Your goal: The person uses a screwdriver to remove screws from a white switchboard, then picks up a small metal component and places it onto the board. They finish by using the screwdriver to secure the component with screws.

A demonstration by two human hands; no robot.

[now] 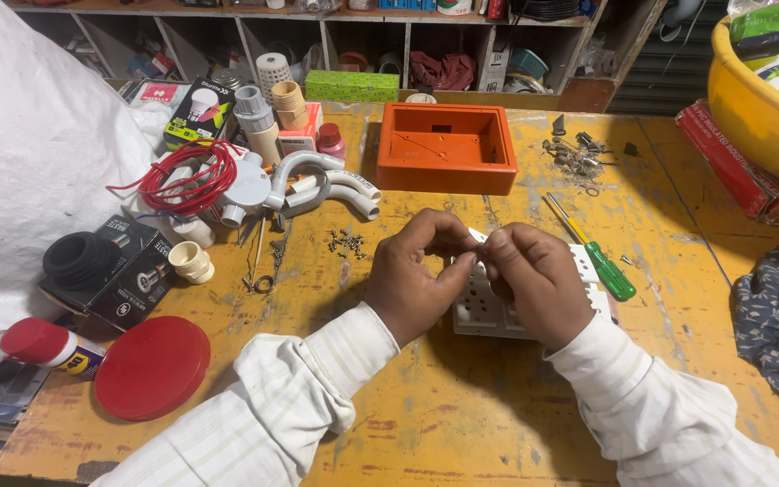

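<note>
Now both hands are up close together over the yellow workbench (462, 424), fingertips meeting in a tight pinch right above the white switch plate (484, 311). The left hand (416, 275) curls in from one side, the right hand (534, 280) from the other, and whatever sits between thumb and forefinger is too small to make out; it could be a screw or a tiny fitting, I cannot tell. Both grips are narrow, closed down to almost nothing. As for progress, it looks early to middling: the plate lies flat on the bench directly under the pinch, partly covered by the right hand, and is apart from the orange box (448, 146), which stands open and empty well beyond the fingers. So nothing appears mounted yet. Just past the right hand's knuckles lies the green-handled screwdriver (599, 260), untouched, within easy reach. A small scatter of dark screws (346, 242) rests off to the left hand's far side, with another pile of metal bits (577, 155) farther out beyond the screwdriver. Further left of the grip sit white conduit bends (331, 185), a coil of red wire (182, 176) and a red lid (152, 367) nearer the left sleeve.
</note>
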